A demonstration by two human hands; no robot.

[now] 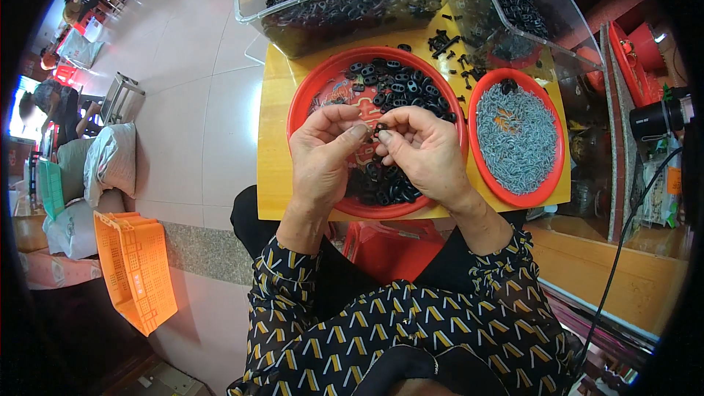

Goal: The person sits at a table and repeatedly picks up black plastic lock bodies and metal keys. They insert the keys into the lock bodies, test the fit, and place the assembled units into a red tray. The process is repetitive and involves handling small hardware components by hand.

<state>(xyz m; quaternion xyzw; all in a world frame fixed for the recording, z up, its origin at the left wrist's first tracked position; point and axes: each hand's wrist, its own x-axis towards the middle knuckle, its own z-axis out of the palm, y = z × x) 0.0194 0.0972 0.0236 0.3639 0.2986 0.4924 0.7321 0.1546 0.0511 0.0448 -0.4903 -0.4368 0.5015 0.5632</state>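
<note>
The grip of the right hand (422,150) is a pinch, thumb against finger, on a small black part (380,130) no bigger than a fingertip. From where I stand, the part sits at the left end of that pinch, between the two hands and a shade to the right of the left hand (323,143). The left thumb and forefinger are drawn close together, facing it just across a narrow gap; I can't tell whether anything is between them. The right hand is plainly the nearer one. The part's long axis is too covered by fingers to read.

Below the hands is a red basin (381,212) with oval black links (400,88), two-holed, heaped along its far and right sides. Just right of it, on the yellow tabletop (273,147), a red oval tray (522,199) carries silvery screws (513,150). Beyond lie loose black pieces (444,45), then two clear bins, a left bin (246,17) and a right bin (568,55), both loaded with black parts. Off to the left, an orange crate (139,271) stands on the floor, with a pale sack (111,161) farther back.
</note>
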